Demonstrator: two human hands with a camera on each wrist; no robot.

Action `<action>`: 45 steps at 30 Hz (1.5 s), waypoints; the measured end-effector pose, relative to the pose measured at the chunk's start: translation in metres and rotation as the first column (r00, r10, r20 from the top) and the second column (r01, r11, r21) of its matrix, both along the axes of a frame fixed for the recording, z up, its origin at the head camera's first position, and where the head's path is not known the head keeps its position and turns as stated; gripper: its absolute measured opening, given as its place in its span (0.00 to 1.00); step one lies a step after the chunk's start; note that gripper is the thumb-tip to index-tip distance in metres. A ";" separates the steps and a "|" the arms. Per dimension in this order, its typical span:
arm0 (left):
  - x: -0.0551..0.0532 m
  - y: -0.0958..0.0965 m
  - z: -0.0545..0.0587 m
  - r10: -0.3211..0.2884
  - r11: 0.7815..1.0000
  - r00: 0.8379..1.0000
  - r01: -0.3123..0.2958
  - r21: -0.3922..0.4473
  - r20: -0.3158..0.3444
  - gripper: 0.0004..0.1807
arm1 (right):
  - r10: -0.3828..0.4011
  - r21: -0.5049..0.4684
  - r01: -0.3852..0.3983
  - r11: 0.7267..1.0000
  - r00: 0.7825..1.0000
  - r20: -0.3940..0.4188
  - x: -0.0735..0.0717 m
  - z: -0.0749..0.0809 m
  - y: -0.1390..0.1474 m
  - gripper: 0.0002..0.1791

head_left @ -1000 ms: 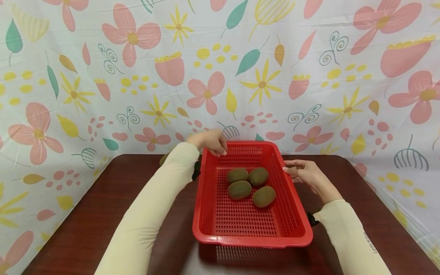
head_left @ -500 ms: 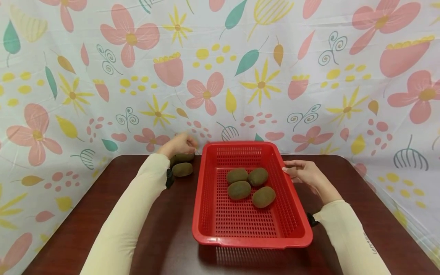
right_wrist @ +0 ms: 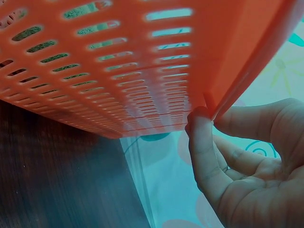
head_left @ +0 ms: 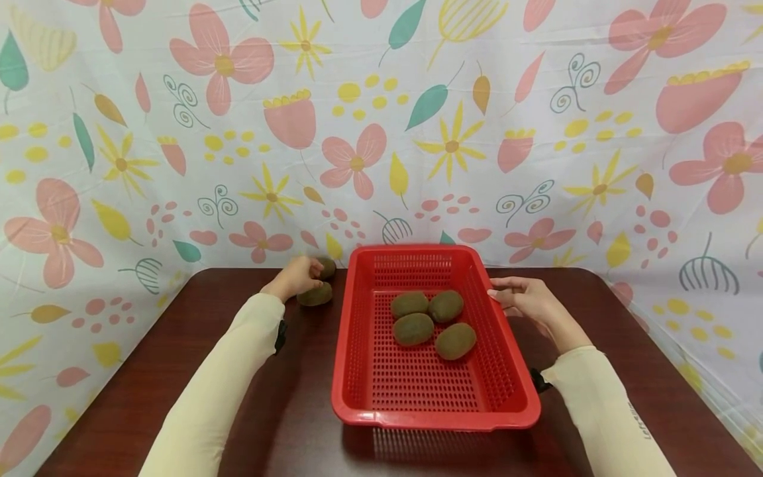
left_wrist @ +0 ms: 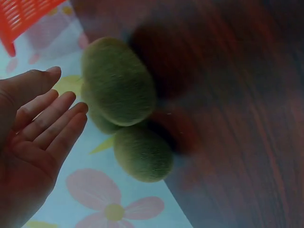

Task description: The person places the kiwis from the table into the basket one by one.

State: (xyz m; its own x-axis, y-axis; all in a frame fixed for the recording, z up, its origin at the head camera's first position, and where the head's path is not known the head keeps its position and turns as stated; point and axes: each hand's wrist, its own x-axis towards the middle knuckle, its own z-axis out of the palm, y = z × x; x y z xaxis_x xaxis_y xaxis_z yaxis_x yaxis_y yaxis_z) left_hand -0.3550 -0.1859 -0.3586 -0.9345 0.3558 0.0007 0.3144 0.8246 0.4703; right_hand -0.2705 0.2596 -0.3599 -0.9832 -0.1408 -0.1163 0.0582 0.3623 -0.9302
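A red basket [head_left: 438,420], with four kiwis [head_left: 414,329] inside, is gripped at its rim by the right hand [head_left: 532,303]; other kiwis [head_left: 316,295] are partly hidden by the left hand [head_left: 297,276], contact being unclear.

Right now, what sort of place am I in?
Probably a makeshift indoor workspace, though the wider room is hidden: a creased floral sheet hangs behind a dark wood-grain table, where a red basket holds four kiwis.
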 end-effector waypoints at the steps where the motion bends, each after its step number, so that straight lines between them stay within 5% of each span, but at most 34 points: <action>1: 0.001 0.000 -0.002 0.000 1.000 1.000 0.000 -0.023 -0.008 0.21 | 0.000 0.001 0.000 1.000 1.000 -0.002 0.000 0.000 0.000 0.34; 18: 0.003 -0.004 -0.028 -0.018 0.964 0.995 -0.010 -0.264 -0.101 0.25 | -0.004 -0.002 0.004 1.000 1.000 -0.006 0.000 -0.002 0.001 0.34; 32: 0.005 0.001 -0.041 0.000 0.933 0.985 -0.062 -0.356 -0.172 0.28 | -0.002 -0.011 0.002 1.000 1.000 0.002 -0.002 -0.004 0.002 0.34; 45: 0.007 0.002 -0.042 0.010 0.925 0.977 -0.090 -0.368 -0.214 0.24 | -0.004 -0.018 0.004 1.000 1.000 0.007 -0.003 -0.005 0.003 0.34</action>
